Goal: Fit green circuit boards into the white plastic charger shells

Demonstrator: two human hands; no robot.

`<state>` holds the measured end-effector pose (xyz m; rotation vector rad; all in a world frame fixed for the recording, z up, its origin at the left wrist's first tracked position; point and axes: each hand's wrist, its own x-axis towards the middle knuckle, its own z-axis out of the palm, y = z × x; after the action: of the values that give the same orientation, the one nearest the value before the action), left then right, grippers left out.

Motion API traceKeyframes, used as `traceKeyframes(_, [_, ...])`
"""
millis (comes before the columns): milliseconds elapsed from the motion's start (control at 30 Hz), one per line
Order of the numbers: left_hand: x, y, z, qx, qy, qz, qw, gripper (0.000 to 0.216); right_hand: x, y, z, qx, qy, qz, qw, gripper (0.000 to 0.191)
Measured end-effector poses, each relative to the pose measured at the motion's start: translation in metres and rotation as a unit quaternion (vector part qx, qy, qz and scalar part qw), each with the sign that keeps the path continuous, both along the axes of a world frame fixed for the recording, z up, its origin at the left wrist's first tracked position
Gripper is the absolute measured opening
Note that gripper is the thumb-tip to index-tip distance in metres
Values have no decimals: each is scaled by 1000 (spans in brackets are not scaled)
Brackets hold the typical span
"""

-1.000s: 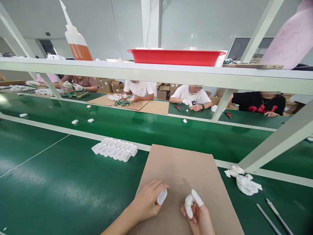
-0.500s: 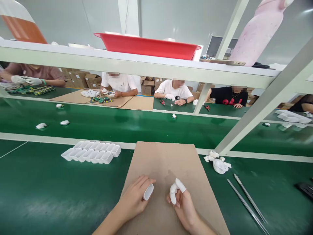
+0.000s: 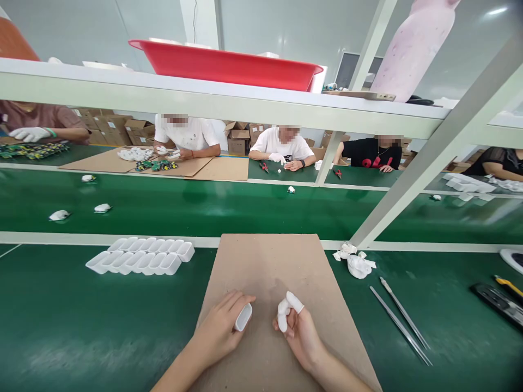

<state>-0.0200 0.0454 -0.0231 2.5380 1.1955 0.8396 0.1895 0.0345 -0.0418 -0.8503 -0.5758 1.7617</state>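
My left hand point(image 3: 223, 318) is closed around a small white plastic case point(image 3: 244, 317), whose hollow open end faces up and to the right. Across a short gap, my right hand point(image 3: 300, 332) is curled, with white finger cots point(image 3: 295, 302) on the thumb and index finger. Whatever its bent fingers hold, if anything, is hidden. Both hands are above a brown cardboard sheet point(image 3: 269, 261). To the left, two rows of similar white cases point(image 3: 141, 256) stand side by side on the green table.
Metal tweezers point(image 3: 402, 321) and crumpled white scraps point(image 3: 359, 267) lie right of the cardboard, beside a slanted post point(image 3: 408, 179). A black tool point(image 3: 496, 305) lies farther right. Overhead, a shelf carries a red tray point(image 3: 229, 68). White-topped pieces point(image 3: 102, 208) sit on the green belt; several co-workers sit beyond.
The view has turned slightly right, so most things appear farther left, and more of the black tool shows. My hands keep nearly the same pose, the left still around the white case.
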Motion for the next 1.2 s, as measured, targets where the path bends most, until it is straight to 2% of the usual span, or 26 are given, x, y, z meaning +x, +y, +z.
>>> traceKeyframes(500, [-2, -1, -5, -3, 1, -9, 1000, 44, -2, 0, 4, -12, -7, -5, 1000, 49])
traceKeyframes(933, [-1, 0, -3, 7, -2, -16, 1000, 33, -2, -1, 4, -25, 7, -7, 1000, 47])
traceKeyframes(1200, [-2, -1, -6, -6, 15, -22, 1000, 37, -1, -1, 3, -21, 3, 1, 1000, 46])
